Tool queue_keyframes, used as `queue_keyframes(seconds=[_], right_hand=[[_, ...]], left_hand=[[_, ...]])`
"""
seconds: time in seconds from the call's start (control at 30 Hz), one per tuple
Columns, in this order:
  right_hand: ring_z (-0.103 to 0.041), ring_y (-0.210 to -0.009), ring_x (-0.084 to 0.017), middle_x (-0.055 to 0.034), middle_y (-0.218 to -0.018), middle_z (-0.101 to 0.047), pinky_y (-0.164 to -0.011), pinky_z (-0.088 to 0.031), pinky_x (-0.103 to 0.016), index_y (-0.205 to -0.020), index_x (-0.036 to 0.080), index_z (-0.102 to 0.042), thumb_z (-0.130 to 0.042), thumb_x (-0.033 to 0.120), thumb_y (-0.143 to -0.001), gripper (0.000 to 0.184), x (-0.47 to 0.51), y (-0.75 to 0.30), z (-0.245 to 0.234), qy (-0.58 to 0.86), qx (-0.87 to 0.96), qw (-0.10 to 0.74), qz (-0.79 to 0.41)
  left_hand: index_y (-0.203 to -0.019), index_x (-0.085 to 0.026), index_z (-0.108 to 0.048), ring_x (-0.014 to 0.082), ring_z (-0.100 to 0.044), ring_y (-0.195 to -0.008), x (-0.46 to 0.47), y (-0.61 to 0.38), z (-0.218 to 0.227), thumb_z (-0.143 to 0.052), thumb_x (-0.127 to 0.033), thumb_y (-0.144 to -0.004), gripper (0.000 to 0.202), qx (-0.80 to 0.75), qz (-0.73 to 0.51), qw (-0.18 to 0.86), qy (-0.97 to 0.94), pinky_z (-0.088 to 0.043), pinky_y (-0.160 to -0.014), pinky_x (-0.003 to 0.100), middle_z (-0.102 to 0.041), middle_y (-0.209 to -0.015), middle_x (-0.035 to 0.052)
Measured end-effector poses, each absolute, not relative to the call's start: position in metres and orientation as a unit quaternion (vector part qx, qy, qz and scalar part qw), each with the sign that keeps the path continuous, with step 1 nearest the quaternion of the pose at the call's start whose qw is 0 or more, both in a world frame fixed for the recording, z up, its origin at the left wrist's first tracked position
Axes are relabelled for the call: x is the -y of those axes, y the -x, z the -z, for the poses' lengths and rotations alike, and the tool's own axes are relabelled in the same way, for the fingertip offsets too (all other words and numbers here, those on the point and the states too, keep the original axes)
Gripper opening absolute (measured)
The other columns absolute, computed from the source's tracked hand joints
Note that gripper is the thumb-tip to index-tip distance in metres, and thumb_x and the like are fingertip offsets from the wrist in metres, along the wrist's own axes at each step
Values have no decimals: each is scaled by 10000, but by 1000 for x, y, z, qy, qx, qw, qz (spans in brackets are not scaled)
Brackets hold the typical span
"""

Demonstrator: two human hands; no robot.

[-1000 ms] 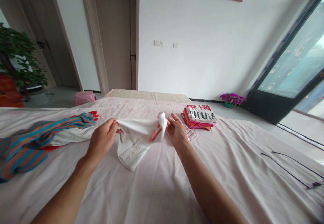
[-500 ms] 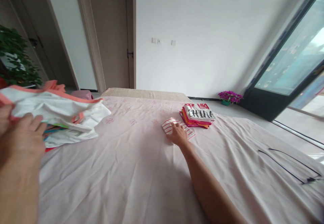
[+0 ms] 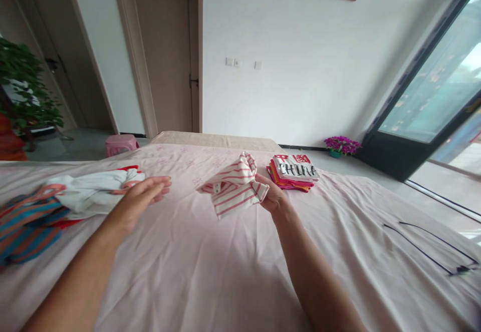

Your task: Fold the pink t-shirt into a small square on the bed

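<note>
A red-and-white striped piece of clothing (image 3: 236,179), loosely bunched, hangs from my right hand (image 3: 273,195), whose fingers are closed on its right side. My left hand (image 3: 148,192) holds nothing; its fingers are stretched out, pointing toward the striped cloth. Beside and beyond that hand lies a loose pile of clothes: a white garment with coral trim (image 3: 88,197) and a blue-and-orange striped one (image 3: 32,234). Just past my right hand sits a stack of folded clothes (image 3: 295,169), its white top piece printed "CHINA" in black under red characters.
Everything lies on a bed-like surface with a wrinkled pale pink sheet (image 3: 195,277). Black-framed glasses (image 3: 460,270) rest at the right. Past the sheet stand a pink stool (image 3: 121,144), purple flowers in a green pot (image 3: 341,145) and a leafy plant (image 3: 28,84).
My right hand has lifted the striped cloth off the sheet. My left hand has let go of the white garment, which dropped onto the pile, and moved right toward the middle.
</note>
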State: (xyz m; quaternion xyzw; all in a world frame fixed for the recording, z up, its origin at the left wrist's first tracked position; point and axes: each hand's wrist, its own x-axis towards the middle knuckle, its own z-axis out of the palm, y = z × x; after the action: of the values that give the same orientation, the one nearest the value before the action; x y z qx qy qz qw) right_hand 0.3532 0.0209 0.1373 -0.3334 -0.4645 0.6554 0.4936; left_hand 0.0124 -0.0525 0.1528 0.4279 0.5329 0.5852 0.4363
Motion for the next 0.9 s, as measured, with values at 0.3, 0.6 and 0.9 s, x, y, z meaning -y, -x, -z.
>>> queue_keyframes(seconds=[0.3, 0.6, 0.9], right_hand=[[-671, -775, -165, -67, -1020, -722, -644, -486, -261, -1109, 202, -653, -721, 364, -756, 395, -18, -340, -108, 500, 519, 389, -574], [-613, -861, -187, -37, -964, -704, -715, -402, -258, -1019, 213, -697, -656, 222, -681, 341, -14, -312, -73, 559, 755, 230, -254], [-479, -578, -118, 26, -632, -590, -572, -358, -226, -801, 166, -680, -538, 246, -608, 252, -17, -322, -99, 455, 530, 484, -527]], left_hand=[[-1217, -202, -612, 188, -664, -744, 49, -58, -103, -657, -611, -767, 610, -523, -408, 604, -442, -486, -635, 283, -716, -941, 62], [-1059, -216, -677, 250, -637, -1073, 37, -69, -65, -677, -299, -728, 341, -586, -416, 301, -626, -462, -929, 329, -708, -1114, 74], [-938, -182, -647, 123, -689, -735, 30, -57, -103, -440, -200, -952, 208, -414, -650, 614, -170, -558, -704, 261, -730, -817, 7]])
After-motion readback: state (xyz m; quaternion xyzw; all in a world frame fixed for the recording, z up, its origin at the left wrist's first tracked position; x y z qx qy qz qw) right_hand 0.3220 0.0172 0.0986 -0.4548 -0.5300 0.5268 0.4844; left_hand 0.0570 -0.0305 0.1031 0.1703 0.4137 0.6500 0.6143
